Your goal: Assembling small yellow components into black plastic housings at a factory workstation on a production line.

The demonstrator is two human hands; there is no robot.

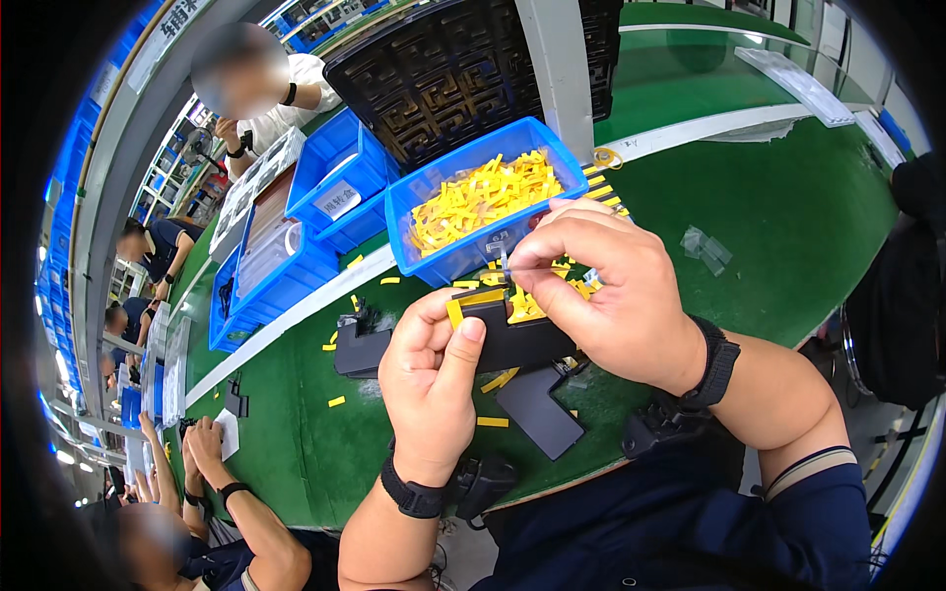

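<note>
My left hand [434, 379] is closed around a black plastic part [514, 340], its thumb pressed on the flat face. A yellow strip [454, 313] shows at the part's edge beside that thumb. Just above the part, my right hand [616, 295] pinches a thin clear strip [506, 264] between thumb and forefinger. Beneath my hands another black part [542, 409] lies flat on the green table [690, 305]. More black parts [363, 350] lie to the left of my left hand. Loose yellow strips [493, 422] are scattered around them.
Beyond my hands stands a blue bin [443, 268] heaped with yellow strips [488, 192]. Stacked blue bins [340, 182] are at its left, a black slotted panel [443, 84] behind. Clear film pieces [706, 248] lie at right. A co-worker's hands [205, 448] work at lower left.
</note>
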